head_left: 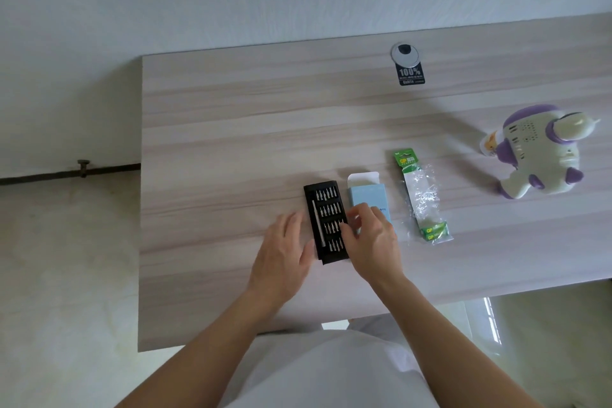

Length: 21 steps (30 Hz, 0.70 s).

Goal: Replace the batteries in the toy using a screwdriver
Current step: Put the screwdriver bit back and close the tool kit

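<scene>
A black tray of screwdriver bits point(326, 209) with a slim silver driver handle lies on the wooden table point(231, 142). My left hand point(284, 255) rests flat against the tray's left edge, thumb at its lower corner. My right hand point(371, 238) reaches over the tray's right side, its fingertips pinching at a bit in the lower rows. A light blue box point(364, 192) with its flap open lies just right of the tray, partly under my right hand. A green battery pack point(424, 199) in clear wrap lies further right. The white and purple toy point(536, 149) lies at the far right.
A silver cable grommet with a black sticker point(407, 64) sits near the table's back edge. The table's left edge runs beside a pale wall and floor. Bare wood shows left of the tray and behind it.
</scene>
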Each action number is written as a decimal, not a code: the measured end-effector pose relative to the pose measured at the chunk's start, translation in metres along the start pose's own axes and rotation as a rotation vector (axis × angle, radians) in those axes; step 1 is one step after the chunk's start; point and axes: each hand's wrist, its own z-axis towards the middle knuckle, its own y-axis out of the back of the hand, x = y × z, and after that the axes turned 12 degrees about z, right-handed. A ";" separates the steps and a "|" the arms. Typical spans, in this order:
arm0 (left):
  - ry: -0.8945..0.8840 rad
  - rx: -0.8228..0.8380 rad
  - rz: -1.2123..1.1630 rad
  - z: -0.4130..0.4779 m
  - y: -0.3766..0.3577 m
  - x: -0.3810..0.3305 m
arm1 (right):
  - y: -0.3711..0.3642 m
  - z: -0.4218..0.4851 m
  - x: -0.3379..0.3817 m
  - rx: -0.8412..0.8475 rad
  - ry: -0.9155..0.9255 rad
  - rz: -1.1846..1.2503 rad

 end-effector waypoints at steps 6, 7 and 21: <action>0.447 0.095 -0.414 0.021 0.002 -0.030 | 0.008 0.008 0.004 0.095 -0.064 -0.059; 0.504 0.108 -0.482 0.023 0.001 -0.034 | 0.009 0.009 0.005 0.111 -0.073 -0.059; 0.819 0.020 -0.898 0.018 -0.010 -0.045 | 0.007 0.011 0.006 0.234 -0.162 0.103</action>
